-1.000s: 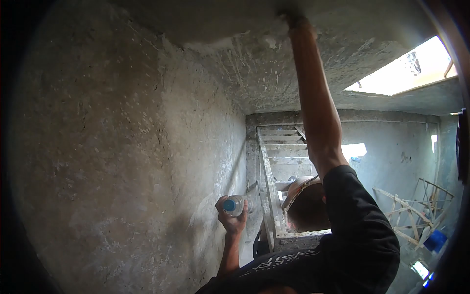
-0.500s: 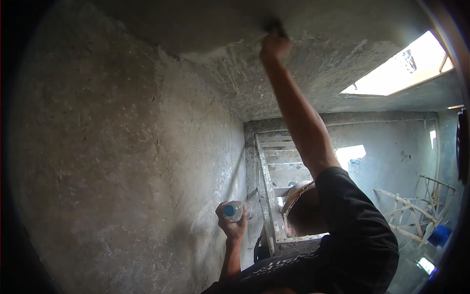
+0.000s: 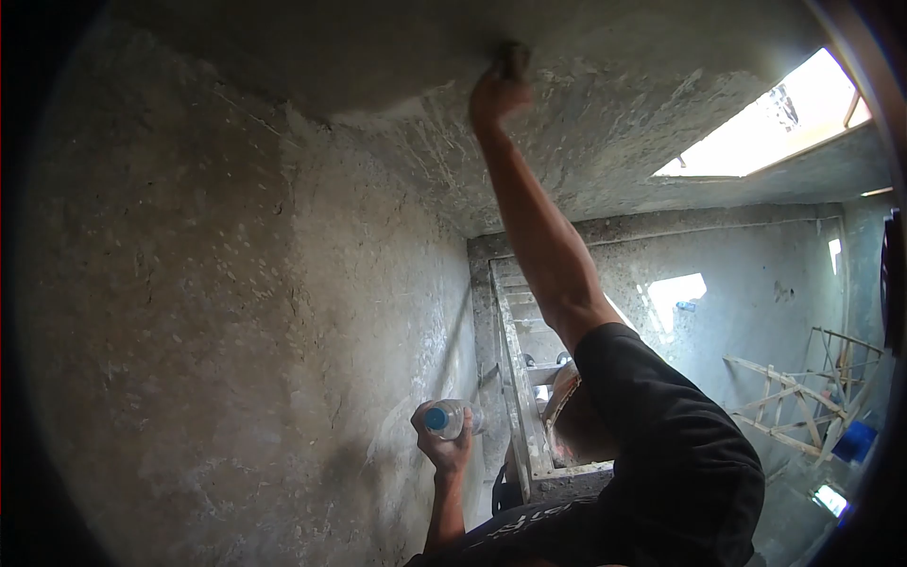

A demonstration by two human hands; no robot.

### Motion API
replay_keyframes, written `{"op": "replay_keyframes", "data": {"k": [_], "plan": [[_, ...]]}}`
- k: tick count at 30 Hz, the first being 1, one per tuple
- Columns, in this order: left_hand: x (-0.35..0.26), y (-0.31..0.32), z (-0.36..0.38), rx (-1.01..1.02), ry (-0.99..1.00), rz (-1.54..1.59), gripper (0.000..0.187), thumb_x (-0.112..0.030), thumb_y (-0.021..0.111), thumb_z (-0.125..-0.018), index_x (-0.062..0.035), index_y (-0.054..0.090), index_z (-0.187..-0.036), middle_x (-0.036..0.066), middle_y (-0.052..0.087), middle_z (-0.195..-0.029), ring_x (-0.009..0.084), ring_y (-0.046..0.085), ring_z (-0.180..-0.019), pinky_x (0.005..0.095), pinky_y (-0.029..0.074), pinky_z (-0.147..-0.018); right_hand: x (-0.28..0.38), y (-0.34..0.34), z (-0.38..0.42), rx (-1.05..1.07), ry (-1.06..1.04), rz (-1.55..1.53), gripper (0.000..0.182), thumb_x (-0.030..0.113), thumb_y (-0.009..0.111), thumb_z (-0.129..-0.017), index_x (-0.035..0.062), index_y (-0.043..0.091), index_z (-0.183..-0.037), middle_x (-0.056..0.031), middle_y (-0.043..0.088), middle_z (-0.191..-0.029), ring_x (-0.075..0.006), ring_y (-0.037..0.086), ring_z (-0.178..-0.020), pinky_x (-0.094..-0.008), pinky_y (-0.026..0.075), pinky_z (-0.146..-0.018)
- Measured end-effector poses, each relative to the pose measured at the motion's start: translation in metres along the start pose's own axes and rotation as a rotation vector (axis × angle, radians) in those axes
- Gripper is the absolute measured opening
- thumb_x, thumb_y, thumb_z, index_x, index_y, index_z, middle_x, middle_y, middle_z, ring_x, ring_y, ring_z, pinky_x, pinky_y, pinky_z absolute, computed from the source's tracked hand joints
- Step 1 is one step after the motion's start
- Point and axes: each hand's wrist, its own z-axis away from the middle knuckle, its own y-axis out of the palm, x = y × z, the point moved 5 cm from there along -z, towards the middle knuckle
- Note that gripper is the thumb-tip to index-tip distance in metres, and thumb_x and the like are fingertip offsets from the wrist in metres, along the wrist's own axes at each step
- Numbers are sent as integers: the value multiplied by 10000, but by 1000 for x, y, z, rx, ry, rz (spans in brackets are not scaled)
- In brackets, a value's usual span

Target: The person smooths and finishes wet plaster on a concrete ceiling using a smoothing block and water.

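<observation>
My left hand is wrapped around a clear plastic bottle with a blue cap, low beside the rough plastered wall. The bottle leans with its cap toward me. High above, my right arm is stretched up and my right hand grips a small dark block-like piece against the grey ceiling surface. Shadow and blur hide what kind of piece it is. A smoother, darker coat covers the ceiling there, with rougher, streaked cement below it.
A wooden ladder-like frame stands below, with a round container beside my sleeve. Bright light enters through an opening at upper right. At lower right are a wooden trestle and a blue container.
My right hand has moved left along the ceiling with the dark piece, and the arm has swung left with it. My left hand still holds the bottle, nearly in the same place.
</observation>
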Motion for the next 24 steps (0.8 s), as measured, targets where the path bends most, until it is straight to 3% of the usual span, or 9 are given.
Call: {"op": "replay_keyframes", "data": {"k": [4, 7, 9, 12, 16, 18, 21, 24], "plan": [[-1, 0, -3, -8, 11, -16, 488, -278, 792, -764, 12, 539, -1064, 151, 553, -1001, 316, 586, -904, 410, 476, -817, 19, -5, 42, 229, -53, 46, 319, 55, 573, -872, 70, 675, -1173, -194, 686, -1065, -260, 691, -975, -339, 523, -824], [-8, -3, -6, -32, -14, 23, 490, -281, 792, -765, 10, 538, -1067, 151, 554, -1000, 316, 585, -908, 409, 474, -822, 12, -20, 36, 304, 98, 17, 313, 61, 556, -891, 50, 663, -1185, -189, 682, -1083, -262, 688, -984, -335, 520, -832], [-3, -4, -2, -32, -24, 20, 495, -286, 791, -765, 11, 536, -1069, 151, 554, -999, 317, 584, -908, 410, 473, -822, -3, -36, 8, -19, 115, 20, 317, 51, 547, -893, 36, 655, -1191, -187, 681, -1086, -263, 683, -1001, -326, 518, -838], [1, -4, 2, -12, -8, 7, 510, -279, 811, -746, 7, 538, -1070, 163, 555, -1020, 333, 583, -933, 421, 477, -833, -23, -39, -23, -115, 279, 75, 320, 34, 544, -883, 16, 655, -1184, -186, 682, -1089, -264, 685, -997, -316, 516, -836], [-5, -1, -1, 24, 4, -3, 522, -263, 829, -731, 1, 540, -1077, 175, 556, -1039, 346, 584, -954, 431, 481, -842, -33, -16, -9, -125, 89, 37, 325, 34, 550, -875, 8, 654, -1182, -185, 679, -1103, -272, 681, -1006, -325, 514, -861], [-7, 0, -3, 28, 4, 0, 525, -269, 829, -732, 1, 539, -1077, 174, 557, -1037, 346, 585, -950, 430, 482, -840, -15, -18, 10, 121, 153, 145, 326, 33, 553, -868, -6, 652, -1176, -181, 682, -1105, -275, 682, -1002, -338, 509, -886], [-9, 2, -8, -13, -21, 67, 528, -295, 813, -746, 8, 534, -1076, 162, 556, -1013, 329, 586, -919, 419, 481, -824, -7, -43, -3, 57, 233, -50, 321, 36, 558, -866, -7, 655, -1169, -177, 687, -1098, -273, 677, -1019, -343, 504, -902], [-8, 1, -6, -39, -38, 86, 532, -314, 796, -760, 15, 525, -1079, 149, 555, -991, 306, 587, -891, 406, 479, -810, -18, -61, -35, -115, 295, 89, 310, 42, 566, -867, -9, 661, -1157, -178, 689, -1090, -275, 674, -1030, -335, 506, -896]]}}
